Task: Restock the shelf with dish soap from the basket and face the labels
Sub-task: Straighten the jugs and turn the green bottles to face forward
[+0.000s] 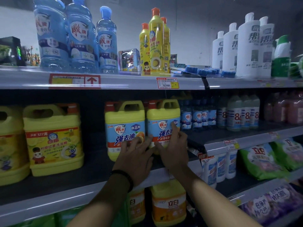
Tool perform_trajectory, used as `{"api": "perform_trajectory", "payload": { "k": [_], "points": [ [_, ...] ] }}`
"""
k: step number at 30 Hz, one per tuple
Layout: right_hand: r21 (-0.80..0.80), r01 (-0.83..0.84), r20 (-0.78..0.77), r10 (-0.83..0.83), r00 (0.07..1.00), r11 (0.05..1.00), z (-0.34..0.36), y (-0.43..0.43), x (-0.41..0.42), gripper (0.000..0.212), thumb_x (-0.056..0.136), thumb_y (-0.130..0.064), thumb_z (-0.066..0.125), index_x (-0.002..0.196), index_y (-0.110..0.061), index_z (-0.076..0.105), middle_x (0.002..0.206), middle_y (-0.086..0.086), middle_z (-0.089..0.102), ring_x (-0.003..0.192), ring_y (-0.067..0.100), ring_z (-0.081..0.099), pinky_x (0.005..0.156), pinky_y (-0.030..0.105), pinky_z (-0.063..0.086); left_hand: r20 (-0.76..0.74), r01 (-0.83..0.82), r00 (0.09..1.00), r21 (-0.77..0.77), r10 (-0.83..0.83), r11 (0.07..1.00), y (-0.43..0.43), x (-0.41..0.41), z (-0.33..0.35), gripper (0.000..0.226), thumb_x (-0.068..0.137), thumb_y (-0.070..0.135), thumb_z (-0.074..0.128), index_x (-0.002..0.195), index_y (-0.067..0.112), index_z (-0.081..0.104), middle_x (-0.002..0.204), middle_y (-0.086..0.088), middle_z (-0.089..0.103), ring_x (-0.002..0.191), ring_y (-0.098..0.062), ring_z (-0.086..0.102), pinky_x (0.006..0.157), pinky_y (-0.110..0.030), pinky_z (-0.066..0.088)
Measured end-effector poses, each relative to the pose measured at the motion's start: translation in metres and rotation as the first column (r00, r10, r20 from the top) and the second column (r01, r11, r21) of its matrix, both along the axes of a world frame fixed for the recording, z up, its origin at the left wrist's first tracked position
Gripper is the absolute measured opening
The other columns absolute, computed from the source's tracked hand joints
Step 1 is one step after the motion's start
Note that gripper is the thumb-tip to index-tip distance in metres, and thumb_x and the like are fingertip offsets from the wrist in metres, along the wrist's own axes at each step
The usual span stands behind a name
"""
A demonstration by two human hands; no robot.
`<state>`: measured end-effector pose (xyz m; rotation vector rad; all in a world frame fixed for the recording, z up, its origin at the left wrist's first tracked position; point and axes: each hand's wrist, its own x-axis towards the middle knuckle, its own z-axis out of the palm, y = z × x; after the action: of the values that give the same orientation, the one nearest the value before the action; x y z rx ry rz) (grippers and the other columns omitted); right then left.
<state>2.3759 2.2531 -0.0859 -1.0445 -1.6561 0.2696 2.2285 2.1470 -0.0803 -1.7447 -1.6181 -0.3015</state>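
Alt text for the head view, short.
Left hand touches the left jug, right hand the right jug: two yellow soap jugs side by side on the middle shelf, labels out. Blue bottles stand above.

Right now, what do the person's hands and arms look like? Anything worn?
The left hand and right hand are bare, with no gloves. No sleeve shows on either forearm as far as the frame reaches. The only item worn is a plain black band round the left wrist, with no markings I can read. No rings or watch show, though the light is dim and small items could be missed.
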Motion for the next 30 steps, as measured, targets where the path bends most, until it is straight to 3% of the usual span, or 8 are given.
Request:
{"api": "perform_trajectory", "payload": {
  "k": [7, 12, 15, 18, 20, 24, 27, 30],
  "points": [
    [0.029, 0.182, 0.073, -0.184, 0.980, 0.983, -0.005, 0.000, -0.007, 0.095, 0.085, -0.061, 0.080, 0.163, -0.044, 0.028, 0.143, 0.009, 0.036, 0.129, 0.032, 0.042, 0.090, 0.045, 0.058, 0.021, -0.022, 1.000, -0.005, 0.022, 1.000, 0.002, -0.001, 0.000, 0.050, 0.101, 0.051, 0.034, 0.138, 0.032, 0.062, 0.162, 0.005, 0.046, 0.131, -0.030, 0.049, 0.102, -0.055, 0.036],
    [0.145, 0.133, 0.070, -0.144, 0.987, 0.981, -0.013, -0.002, -0.003, 0.067, 0.093, -0.043, 0.078, 0.155, -0.041, 0.053, 0.131, 0.006, 0.049, 0.120, 0.029, 0.049, 0.086, 0.043, 0.058, 0.029, 0.030, 0.999, 0.079, -0.032, 0.996, -0.011, 0.003, 0.000, 0.039, 0.101, 0.045, 0.039, 0.111, 0.028, 0.072, 0.119, 0.008, 0.072, 0.111, -0.024, 0.055, 0.098, -0.047, 0.040],
    [0.139, 0.105, 0.058, -0.114, 0.992, 0.985, -0.011, -0.004, -0.001, 0.056, 0.097, -0.028, 0.073, 0.150, -0.032, 0.059, 0.131, 0.012, 0.056, 0.120, 0.036, 0.053, 0.093, 0.048, 0.057, 0.071, 0.096, 0.992, 0.149, -0.108, 0.984, -0.029, -0.007, -0.002, 0.029, 0.099, 0.043, 0.047, 0.107, 0.028, 0.071, 0.113, 0.007, 0.070, 0.109, -0.023, 0.057, 0.097, -0.045, 0.042],
    [0.305, 0.116, 0.025, -0.129, 0.991, 0.945, -0.009, -0.017, -0.009, 0.032, 0.091, -0.015, 0.064, 0.121, -0.012, 0.074, 0.115, 0.016, 0.063, 0.108, 0.041, 0.061, 0.088, 0.048, 0.055, 0.136, 0.098, 0.982, 0.233, -0.132, 0.967, -0.067, -0.042, 0.000, 0.021, 0.096, 0.041, 0.055, 0.108, 0.029, 0.068, 0.115, 0.007, 0.067, 0.109, -0.022, 0.057, 0.090, -0.044, 0.043],
    [0.419, 0.044, -0.016, -0.041, 0.999, 0.907, -0.005, -0.044, -0.028, 0.019, 0.091, -0.016, 0.061, 0.104, -0.009, 0.072, 0.104, 0.013, 0.064, 0.100, 0.036, 0.061, 0.083, 0.045, 0.052, 0.168, 0.026, 0.983, 0.272, -0.074, 0.962, -0.099, -0.079, 0.000, 0.022, 0.095, 0.039, 0.056, 0.110, 0.028, 0.066, 0.118, 0.005, 0.065, 0.109, -0.023, 0.056, 0.089, -0.043, 0.041],
    [0.465, -0.232, 0.006, 0.259, 0.966, 0.854, 0.007, -0.112, -0.090, 0.010, 0.098, -0.020, 0.055, 0.096, -0.014, 0.064, 0.095, 0.002, 0.061, 0.091, 0.023, 0.057, 0.077, 0.036, 0.048, 0.232, -0.207, 0.964, 0.361, 0.127, 0.909, -0.161, -0.155, -0.002, 0.031, 0.088, 0.038, 0.056, 0.112, 0.021, 0.066, 0.120, -0.003, 0.063, 0.109, -0.032, 0.056, 0.089, -0.046, 0.040],
    [0.398, -0.403, 0.060, 0.415, 0.908, 0.824, 0.009, -0.144, -0.137, 0.006, 0.094, -0.020, 0.061, 0.100, -0.019, 0.062, 0.092, -0.005, 0.056, 0.085, 0.017, 0.056, 0.071, 0.037, 0.052, 0.349, -0.323, 0.920, 0.415, 0.179, 0.850, -0.186, -0.187, -0.003, 0.037, 0.087, 0.039, 0.053, 0.116, 0.018, 0.065, 0.122, -0.006, 0.063, 0.109, -0.032, 0.054, 0.088, -0.046, 0.038],
    [0.247, -0.459, 0.064, 0.458, 0.887, 0.854, 0.010, -0.162, -0.177, 0.021, 0.092, -0.021, 0.071, 0.109, -0.023, 0.058, 0.098, -0.007, 0.056, 0.090, 0.014, 0.056, 0.073, 0.038, 0.053, 0.414, -0.340, 0.897, 0.417, 0.157, 0.843, -0.188, -0.191, -0.006, 0.040, 0.089, 0.040, 0.051, 0.119, 0.018, 0.063, 0.127, -0.006, 0.061, 0.113, -0.033, 0.053, 0.089, -0.045, 0.040]
  ]
}}
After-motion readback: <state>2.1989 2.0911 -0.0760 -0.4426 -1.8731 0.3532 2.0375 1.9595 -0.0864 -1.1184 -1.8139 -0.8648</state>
